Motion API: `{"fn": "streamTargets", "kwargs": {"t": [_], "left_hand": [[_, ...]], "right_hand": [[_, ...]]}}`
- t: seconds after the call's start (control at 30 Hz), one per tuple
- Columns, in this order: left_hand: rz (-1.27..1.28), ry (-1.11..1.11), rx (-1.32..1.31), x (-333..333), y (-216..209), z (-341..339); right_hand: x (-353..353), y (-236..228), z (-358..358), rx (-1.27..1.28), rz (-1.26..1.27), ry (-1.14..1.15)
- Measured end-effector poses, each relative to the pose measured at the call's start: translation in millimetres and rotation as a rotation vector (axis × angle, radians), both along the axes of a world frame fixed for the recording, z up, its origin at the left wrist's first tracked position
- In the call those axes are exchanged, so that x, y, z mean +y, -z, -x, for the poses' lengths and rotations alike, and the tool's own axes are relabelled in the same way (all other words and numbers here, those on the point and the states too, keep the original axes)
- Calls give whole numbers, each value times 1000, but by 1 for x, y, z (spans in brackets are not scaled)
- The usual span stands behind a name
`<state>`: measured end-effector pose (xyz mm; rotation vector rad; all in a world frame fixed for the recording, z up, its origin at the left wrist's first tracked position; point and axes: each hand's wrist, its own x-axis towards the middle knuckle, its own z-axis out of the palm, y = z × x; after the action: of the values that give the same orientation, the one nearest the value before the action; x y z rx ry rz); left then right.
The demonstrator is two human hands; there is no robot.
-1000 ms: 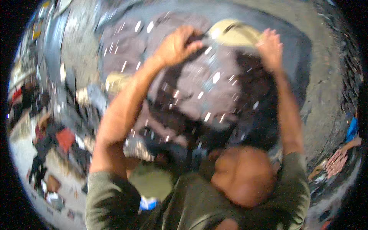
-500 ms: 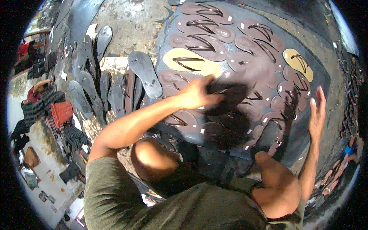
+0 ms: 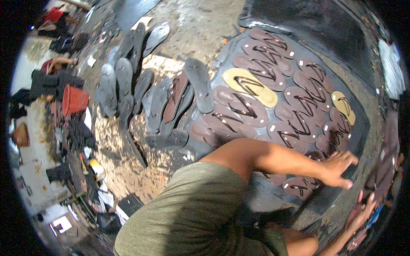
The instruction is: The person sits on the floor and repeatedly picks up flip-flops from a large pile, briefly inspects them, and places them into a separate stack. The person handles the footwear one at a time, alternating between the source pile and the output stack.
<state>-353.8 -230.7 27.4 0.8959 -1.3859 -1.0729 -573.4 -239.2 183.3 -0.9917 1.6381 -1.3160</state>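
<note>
Item: brown flip-flops (image 3: 299,123), many pairs, laid sole-down in close rows on a dark round mat (image 3: 363,115) on the ground; small pale tags on most

Item: two yellow flip-flops (image 3: 250,87), one large at the mat's left-centre, one smaller at its right edge

Item: grey bare soles (image 3: 124,85), no straps that we can see, fanned out on the stained concrete left of the mat

Our left hand (image 3: 339,168) reaches across the body, fingers spread and flat, gripping nothing, resting on or just over the brown pieces at the near rim of the mat. Our right hand (image 3: 363,211) sits low at the picture's edge, fingers extended and empty, beside more brown pieces; whether it touches them we cannot tell

Handling note, as we judge it: press each piece with a flat palm, keep it clear of its neighbours' straps, and keep the rows tight without overlap

Containers: one red bucket (image 3: 74,100) at far left, tipped toward us; contents not visible. Dark stacked bundles (image 3: 53,81) beside it, kind unclear
</note>
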Motion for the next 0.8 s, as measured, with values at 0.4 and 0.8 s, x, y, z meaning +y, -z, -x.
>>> {"fn": "streamTargets", "kwargs": {"t": [0.4, 0.8], "left_hand": [[528, 202, -870, 126, 186, 105], [259, 537, -1184, 93, 98, 81]], "right_hand": [[40, 141, 215, 1511, -118, -245], [39, 224, 331, -262, 22, 309]]}}
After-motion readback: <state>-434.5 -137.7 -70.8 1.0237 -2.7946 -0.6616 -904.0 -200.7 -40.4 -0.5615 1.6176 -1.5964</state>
